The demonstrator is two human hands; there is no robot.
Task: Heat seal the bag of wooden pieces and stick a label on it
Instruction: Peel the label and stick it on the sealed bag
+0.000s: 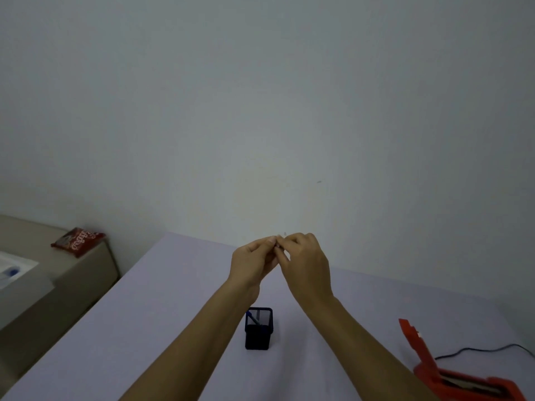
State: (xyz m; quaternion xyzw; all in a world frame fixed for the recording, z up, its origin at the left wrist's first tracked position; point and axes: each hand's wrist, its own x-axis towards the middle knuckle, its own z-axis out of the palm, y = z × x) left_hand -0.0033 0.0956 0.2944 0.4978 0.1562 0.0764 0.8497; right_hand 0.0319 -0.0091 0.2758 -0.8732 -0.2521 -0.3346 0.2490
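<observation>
Far on your left a low beige cabinet (86,267) stands against the wall, and a red snack packet (77,241) lies flat on its top. A white thing with a blue spot (13,272) sits lower down at the left edge — it is too blurry to tell what it is.

The pale purple bench (162,328) fills the bottom of the view. Your two arms reach out over it, and your hands are raised in front of the plain wall (260,96).

Your left hand (254,260) has its fingers curled, with the thumb and first finger pressed together at the tip. Your right hand (307,263) is curled too, and its fingertips touch those of the left. Both hands pinch something very small (278,245) between them — it is too tiny to tell what it is.

Under your hands a black mesh pen holder (258,328) stands upright on the bench, between your two arms. A blue pen (252,316) leans inside it.

At the bottom right is the red heat sealer (451,374). Its arm is lifted up and tilts to the left. A black cord (486,351) runs from behind it across the bench to the right edge.

The bag of wooden pieces cannot be seen in this view.
</observation>
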